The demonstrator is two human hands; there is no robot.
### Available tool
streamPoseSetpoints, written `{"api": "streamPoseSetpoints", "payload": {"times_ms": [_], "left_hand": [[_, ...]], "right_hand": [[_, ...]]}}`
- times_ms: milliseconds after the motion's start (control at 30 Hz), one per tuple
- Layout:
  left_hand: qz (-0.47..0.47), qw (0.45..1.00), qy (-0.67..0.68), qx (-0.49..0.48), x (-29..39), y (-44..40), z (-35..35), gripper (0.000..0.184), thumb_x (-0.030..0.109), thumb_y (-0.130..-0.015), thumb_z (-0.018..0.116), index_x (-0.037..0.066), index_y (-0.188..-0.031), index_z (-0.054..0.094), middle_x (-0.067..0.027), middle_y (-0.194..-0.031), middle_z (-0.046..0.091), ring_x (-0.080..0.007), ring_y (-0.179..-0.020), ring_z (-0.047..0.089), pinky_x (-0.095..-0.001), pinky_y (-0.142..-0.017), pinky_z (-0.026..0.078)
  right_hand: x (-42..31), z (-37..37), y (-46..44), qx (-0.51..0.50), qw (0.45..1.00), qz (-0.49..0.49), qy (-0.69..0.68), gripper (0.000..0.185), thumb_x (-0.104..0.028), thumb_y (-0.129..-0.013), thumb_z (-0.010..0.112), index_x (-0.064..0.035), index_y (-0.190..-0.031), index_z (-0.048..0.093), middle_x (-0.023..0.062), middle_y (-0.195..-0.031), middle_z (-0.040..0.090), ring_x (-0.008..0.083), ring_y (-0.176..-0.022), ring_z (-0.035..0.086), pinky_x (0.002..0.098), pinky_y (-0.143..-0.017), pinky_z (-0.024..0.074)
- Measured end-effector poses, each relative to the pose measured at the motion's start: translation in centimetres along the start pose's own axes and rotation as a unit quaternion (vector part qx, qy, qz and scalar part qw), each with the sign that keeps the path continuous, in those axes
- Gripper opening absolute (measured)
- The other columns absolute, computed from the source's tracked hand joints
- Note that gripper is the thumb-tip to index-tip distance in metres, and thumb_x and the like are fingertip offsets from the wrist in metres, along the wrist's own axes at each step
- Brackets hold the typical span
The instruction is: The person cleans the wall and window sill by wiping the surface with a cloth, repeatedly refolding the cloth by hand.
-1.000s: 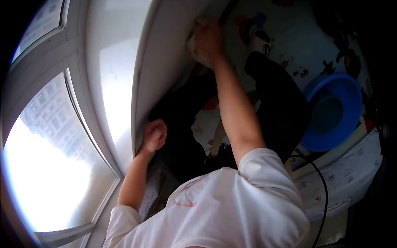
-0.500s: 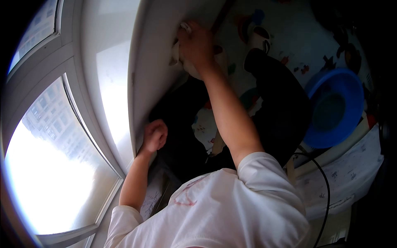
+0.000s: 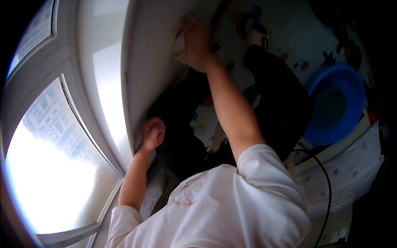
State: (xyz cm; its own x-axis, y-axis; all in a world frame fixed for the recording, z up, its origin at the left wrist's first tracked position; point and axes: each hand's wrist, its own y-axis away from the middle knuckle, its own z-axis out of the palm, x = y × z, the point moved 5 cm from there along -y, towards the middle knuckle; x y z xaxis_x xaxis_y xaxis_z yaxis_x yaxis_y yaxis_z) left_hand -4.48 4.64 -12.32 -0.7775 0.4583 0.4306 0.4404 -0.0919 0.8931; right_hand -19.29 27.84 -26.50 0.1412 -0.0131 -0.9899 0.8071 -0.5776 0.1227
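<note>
On the far left, a bright window (image 3: 53, 165) is letting in white light, and the tall building (image 3: 51, 111) outside is looking washed out. Next, a shiny white sill (image 3: 108, 82) is running along the glass, with a pale wall panel (image 3: 151, 53) going down under it. The left hand (image 3: 153, 133) is curling into a fist beside the panel; its palm is hiding, so I cannot tell if anything is inside.

The right hand (image 3: 198, 43) is gripping a pale cloth (image 3: 180, 46) and holding it against the panel, low down. The hand is covering part of the cloth. Below, the white shirt (image 3: 248, 206) is showing a thin red line drawing, and its folds are bending it, so I cannot read it.

Dark pants (image 3: 283, 97) are blocking much of the floor mat (image 3: 285, 37), which is showing colored pictures. A pale shoe (image 3: 257, 37) is resting on the mat, and the right leg is standing between the cloth and a blue tub (image 3: 358, 103). Something dark and round is sitting in the tub, too dim to name. A black cord (image 3: 328, 182) is curving past a white cover (image 3: 341, 175), whose small marks are looking too blurry to read. Black shadow is swallowing the far right edge.
</note>
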Motion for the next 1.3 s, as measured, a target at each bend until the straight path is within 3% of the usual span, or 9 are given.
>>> {"api": "streamPoseSetpoints", "payload": {"times_ms": [167, 333, 467, 867, 967, 1033, 1100, 1167, 1300], "left_hand": [[0.0, 1.0, 0.003, -0.001, 0.3, -0.1, 0.0, 0.022, 0.016, -0.086, 0.042, 0.005, -0.067, 0.043, -0.0014, -0.042, 0.034, -0.009, -0.029, 0.03, -0.0227, -0.028, 0.021], [0.012, 1.0, 0.009, -0.003, 0.2, -0.1, -0.2, 0.021, 0.017, -0.086, 0.043, 0.005, -0.069, 0.043, -0.0016, -0.043, 0.034, -0.009, -0.029, 0.03, -0.0226, -0.028, 0.021], [-0.004, 1.0, 0.008, 0.007, 0.3, -0.4, -0.2, 0.02, 0.017, -0.086, 0.043, 0.005, -0.07, 0.044, -0.0016, -0.043, 0.034, -0.009, -0.029, 0.03, -0.0229, -0.028, 0.021], [-0.01, 1.0, -0.001, 0.008, 0.4, -0.1, 0.0, 0.021, 0.017, -0.085, 0.044, 0.005, -0.068, 0.044, -0.0013, -0.043, 0.033, -0.0094, -0.029, 0.03, -0.0231, -0.028, 0.021], [-0.014, 1.0, 0.002, 0.005, 0.4, 0.0, 0.1, 0.02, 0.016, -0.085, 0.044, 0.005, -0.068, 0.043, -0.0013, -0.043, 0.034, -0.0095, -0.03, 0.031, -0.0231, -0.028, 0.022], [-0.01, 1.0, -0.004, 0.008, 0.5, 0.0, 0.1, 0.02, 0.016, -0.085, 0.044, 0.005, -0.068, 0.043, -0.0012, -0.043, 0.034, -0.0095, -0.03, 0.031, -0.0231, -0.028, 0.022], [-0.021, 1.0, -0.003, 0.013, -0.1, 0.2, -0.1, 0.019, 0.015, -0.085, 0.043, 0.005, -0.068, 0.044, -0.0013, -0.043, 0.034, -0.0095, -0.03, 0.031, -0.023, -0.028, 0.022], [-0.012, 1.0, -0.004, 0.006, 0.1, -0.4, -0.2, 0.018, 0.015, -0.084, 0.043, 0.005, -0.069, 0.044, -0.0013, -0.043, 0.034, -0.0095, -0.03, 0.031, -0.0229, -0.028, 0.022], [-0.003, 1.0, 0.006, -0.008, 0.1, -0.1, 0.0, 0.017, 0.014, -0.084, 0.042, 0.005, -0.07, 0.044, -0.0013, -0.043, 0.035, -0.0096, -0.03, 0.031, -0.023, -0.028, 0.022]], "right_hand": [[-3.2, -0.9, -0.3, -0.147, 0.98, 0.134, 0.006, 0.025, -0.022, -0.087, 0.053, 0.0018, -0.091, 0.06, 0.0178, -0.081, 0.063, 0.0312, -0.077, 0.062, 0.0387, -0.072, 0.0481], [2.6, 1.5, -0.4, -0.048, 0.997, 0.048, -0.039, 0.026, -0.022, -0.086, 0.053, 0.0008, -0.094, 0.061, 0.0196, -0.088, 0.063, 0.0325, -0.082, 0.062, 0.0394, -0.075, 0.0481], [1.5, -0.7, -1.6, -0.077, 0.984, 0.164, -0.002, 0.028, -0.024, -0.085, 0.053, -0.0002, -0.099, 0.061, 0.0205, -0.093, 0.063, 0.0338, -0.087, 0.062, 0.0397, -0.077, 0.0483], [0.6, -0.4, -0.8, -0.066, 0.991, 0.115, -0.031, 0.025, -0.021, -0.083, 0.056, 0.0007, -0.094, 0.061, 0.0181, -0.085, 0.064, 0.0333, -0.077, 0.062, 0.0393, -0.073, 0.0489], [-1.3, -0.2, 0.0, -0.034, 0.996, 0.07, -0.042, 0.024, -0.022, -0.083, 0.056, 0.0015, -0.09, 0.061, 0.0171, -0.082, 0.063, 0.0321, -0.075, 0.061, 0.0384, -0.07, 0.0482], [1.1, 1.0, -0.8, -0.01, 0.961, -0.191, 0.198, 0.023, -0.021, -0.083, 0.056, 0.0013, -0.089, 0.061, 0.0164, -0.082, 0.064, 0.0315, -0.076, 0.062, 0.0379, -0.07, 0.0481], [0.4, 0.2, -1.4, -0.039, 0.97, -0.147, 0.19, 0.022, -0.02, -0.083, 0.057, 0.0009, -0.089, 0.061, 0.0153, -0.081, 0.064, 0.0306, -0.076, 0.062, 0.0377, -0.071, 0.0483], [1.3, -0.8, -1.7, -0.105, 0.972, 0.201, -0.066, 0.021, -0.019, -0.081, 0.058, 0.0002, -0.09, 0.062, 0.0138, -0.08, 0.064, 0.0295, -0.076, 0.062, 0.0377, -0.073, 0.049], [-1.4, -0.6, -1.0, -0.09, 0.991, 0.098, -0.035, 0.021, -0.02, -0.084, 0.055, -0.0011, -0.09, 0.062, 0.0127, -0.083, 0.064, 0.0293, -0.076, 0.062, 0.0375, -0.073, 0.0486]]}}
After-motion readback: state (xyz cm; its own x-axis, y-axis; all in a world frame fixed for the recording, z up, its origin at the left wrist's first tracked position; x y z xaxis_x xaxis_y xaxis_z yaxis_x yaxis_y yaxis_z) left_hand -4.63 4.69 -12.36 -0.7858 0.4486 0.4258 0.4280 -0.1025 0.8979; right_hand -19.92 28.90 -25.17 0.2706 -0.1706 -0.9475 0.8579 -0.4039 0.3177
